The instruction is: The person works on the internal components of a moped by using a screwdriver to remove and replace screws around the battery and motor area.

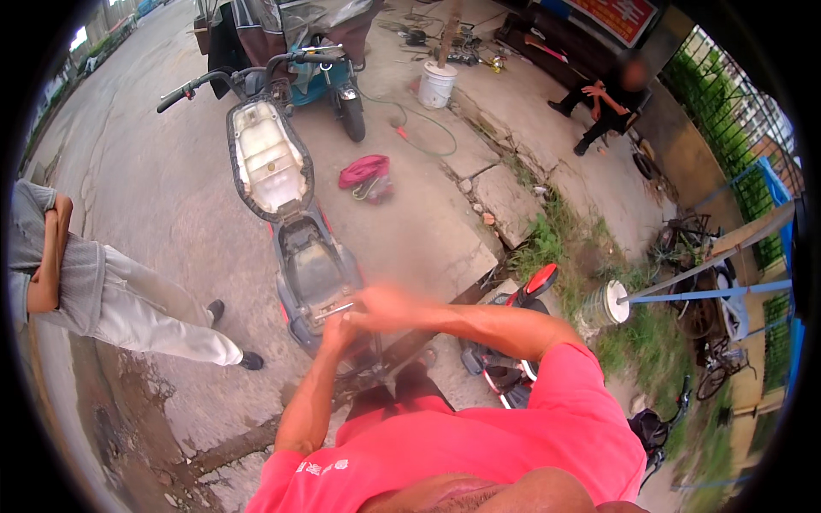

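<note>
I've got both hands at the rear edge of the scooter's open seat bay (pixel 312 269). Left hand (pixel 336 332) pinches a thin shiny metal rod (pixel 333 311); right hand (pixel 380 309) blurred, grip can't tell. Seat (pixel 267 158) flipped up, pale hard underside.

Single head-worn fisheye view, steeply downward from close above the scooter's (pixel 312 274) rear, street bending toward the rim.

I see my pink-red shirt (pixel 479 436), the grey scooter (pixel 312 274) with its off-white seat underside (pixel 267 158) and red trim, a magenta cloth (pixel 363 169), a white bucket (pixel 436 84), a green hose (pixel 419 128), and a bystander's pale grey trousers (pixel 154 312).
</note>
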Demonstrator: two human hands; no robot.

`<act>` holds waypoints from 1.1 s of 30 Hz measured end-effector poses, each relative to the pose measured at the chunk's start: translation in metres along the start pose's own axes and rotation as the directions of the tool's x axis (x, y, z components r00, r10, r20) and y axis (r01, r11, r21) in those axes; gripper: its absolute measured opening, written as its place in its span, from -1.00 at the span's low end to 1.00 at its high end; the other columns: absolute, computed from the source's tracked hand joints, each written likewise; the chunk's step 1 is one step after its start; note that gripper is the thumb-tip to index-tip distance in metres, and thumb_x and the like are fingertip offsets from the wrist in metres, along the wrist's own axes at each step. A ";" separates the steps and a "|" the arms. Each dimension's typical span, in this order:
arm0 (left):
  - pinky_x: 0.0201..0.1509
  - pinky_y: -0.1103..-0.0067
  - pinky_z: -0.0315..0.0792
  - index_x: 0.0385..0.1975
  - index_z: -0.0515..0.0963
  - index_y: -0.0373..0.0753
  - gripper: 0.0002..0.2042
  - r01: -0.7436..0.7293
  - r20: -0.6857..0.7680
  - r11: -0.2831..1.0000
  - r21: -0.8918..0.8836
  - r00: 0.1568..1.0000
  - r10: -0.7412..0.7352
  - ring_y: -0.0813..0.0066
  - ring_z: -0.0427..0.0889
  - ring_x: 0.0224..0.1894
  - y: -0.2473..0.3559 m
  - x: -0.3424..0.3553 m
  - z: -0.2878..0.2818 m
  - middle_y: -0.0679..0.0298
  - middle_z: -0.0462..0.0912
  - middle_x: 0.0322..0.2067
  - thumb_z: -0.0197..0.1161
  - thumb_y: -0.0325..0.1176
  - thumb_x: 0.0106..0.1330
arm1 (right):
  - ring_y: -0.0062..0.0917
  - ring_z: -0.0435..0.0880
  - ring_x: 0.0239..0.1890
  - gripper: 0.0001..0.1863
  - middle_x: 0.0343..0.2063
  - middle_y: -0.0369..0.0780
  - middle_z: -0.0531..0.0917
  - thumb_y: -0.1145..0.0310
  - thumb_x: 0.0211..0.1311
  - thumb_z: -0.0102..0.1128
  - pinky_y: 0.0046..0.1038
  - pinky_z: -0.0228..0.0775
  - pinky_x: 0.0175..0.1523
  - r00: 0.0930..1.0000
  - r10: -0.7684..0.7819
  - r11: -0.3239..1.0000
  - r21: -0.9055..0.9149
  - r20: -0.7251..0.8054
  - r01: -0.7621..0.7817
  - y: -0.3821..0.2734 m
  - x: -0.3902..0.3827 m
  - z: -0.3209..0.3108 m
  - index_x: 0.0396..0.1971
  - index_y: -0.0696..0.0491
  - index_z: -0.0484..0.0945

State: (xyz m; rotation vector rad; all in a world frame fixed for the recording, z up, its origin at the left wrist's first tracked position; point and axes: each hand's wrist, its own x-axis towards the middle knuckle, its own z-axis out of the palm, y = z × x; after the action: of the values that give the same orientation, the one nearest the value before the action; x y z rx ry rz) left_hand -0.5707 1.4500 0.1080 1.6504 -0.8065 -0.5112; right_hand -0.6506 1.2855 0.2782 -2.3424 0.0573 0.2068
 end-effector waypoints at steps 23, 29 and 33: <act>0.11 0.17 0.50 -0.03 0.64 -0.34 -0.66 0.272 0.084 0.909 0.317 0.946 -0.312 -0.22 0.66 0.03 0.038 0.009 -0.003 -0.22 0.69 -0.10 0.14 -0.23 0.39 | -0.30 0.80 -0.19 -0.78 -0.28 -0.19 0.82 0.24 0.13 0.31 -0.18 0.60 -0.06 0.827 0.236 0.592 -0.751 0.510 0.294 -0.013 0.055 -0.009 -0.27 -0.07 0.84; 0.07 0.13 0.50 -0.05 0.65 -0.34 -0.67 0.216 0.022 0.913 0.346 0.971 -0.238 -0.26 0.65 0.01 0.038 0.008 0.002 -0.22 0.70 -0.13 0.12 -0.23 0.40 | -0.30 0.81 -0.20 -0.80 -0.31 -0.23 0.82 0.25 0.14 0.31 -0.09 0.54 -0.02 0.885 0.155 0.691 -0.688 0.440 0.221 -0.006 0.049 -0.011 -0.30 -0.09 0.84; 0.05 0.19 0.53 -0.04 0.67 -0.28 -0.69 0.089 0.045 0.955 0.284 0.993 -0.106 -0.18 0.69 0.00 0.005 0.000 -0.002 -0.15 0.73 -0.13 0.18 -0.23 0.38 | -0.33 0.77 -0.27 -0.84 -0.36 -0.25 0.81 0.24 0.14 0.32 -0.13 0.46 -0.11 0.883 -0.028 0.497 -0.760 0.468 0.418 -0.018 0.036 0.001 -0.36 -0.10 0.82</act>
State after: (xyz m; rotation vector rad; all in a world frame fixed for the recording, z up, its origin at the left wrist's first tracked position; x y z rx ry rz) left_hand -0.5699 1.4510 0.1131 1.9535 -0.8764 -0.5353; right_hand -0.6137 1.2996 0.2847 -3.1903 -0.7410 0.7212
